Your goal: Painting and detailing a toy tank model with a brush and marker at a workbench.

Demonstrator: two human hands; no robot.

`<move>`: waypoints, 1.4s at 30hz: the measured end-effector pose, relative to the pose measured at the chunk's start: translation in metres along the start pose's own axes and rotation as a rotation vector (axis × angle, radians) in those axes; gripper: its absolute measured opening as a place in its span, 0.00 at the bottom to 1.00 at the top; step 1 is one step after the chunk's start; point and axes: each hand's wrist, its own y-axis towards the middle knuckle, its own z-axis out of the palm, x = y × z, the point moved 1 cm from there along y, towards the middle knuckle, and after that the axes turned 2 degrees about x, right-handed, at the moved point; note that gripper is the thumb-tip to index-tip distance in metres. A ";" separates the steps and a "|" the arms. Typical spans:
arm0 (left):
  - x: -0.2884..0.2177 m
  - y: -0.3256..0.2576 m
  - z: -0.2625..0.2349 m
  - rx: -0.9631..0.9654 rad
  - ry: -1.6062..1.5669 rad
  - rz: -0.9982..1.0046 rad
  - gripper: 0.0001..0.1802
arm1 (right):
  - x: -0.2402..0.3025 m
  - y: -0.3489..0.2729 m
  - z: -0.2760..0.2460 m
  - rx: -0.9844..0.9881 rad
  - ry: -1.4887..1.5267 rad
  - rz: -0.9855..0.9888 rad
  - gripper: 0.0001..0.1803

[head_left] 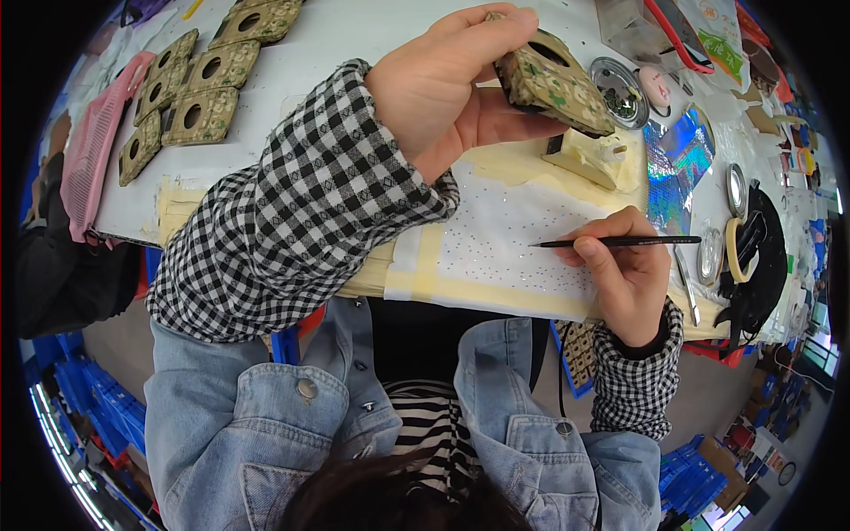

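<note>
Head view: black tool (633,241) points left, long axis crosswise.

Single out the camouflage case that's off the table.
The camouflage case in the left hand; the other cases lie on the white table.

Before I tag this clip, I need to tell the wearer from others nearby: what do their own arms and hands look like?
The left hand and right hand show no gloves. Both forearms wear loose black-and-white checked sleeves with ruffled ends; a dark cuff shows at the right wrist. Below these is a light-blue denim jacket.
</note>
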 end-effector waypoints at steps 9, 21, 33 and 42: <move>0.000 -0.002 0.004 -0.037 0.011 0.011 0.25 | 0.000 -0.001 0.000 -0.027 0.057 0.014 0.05; 0.001 -0.010 0.014 -0.168 0.184 0.053 0.29 | 0.080 0.018 -0.016 -0.178 -0.018 -0.384 0.06; 0.001 -0.010 0.007 -0.074 0.061 -0.002 0.31 | 0.099 0.057 0.013 -0.114 0.025 -0.340 0.08; -0.002 -0.013 0.012 -0.061 0.116 -0.029 0.28 | 0.095 0.058 0.015 -0.108 -0.044 -0.386 0.08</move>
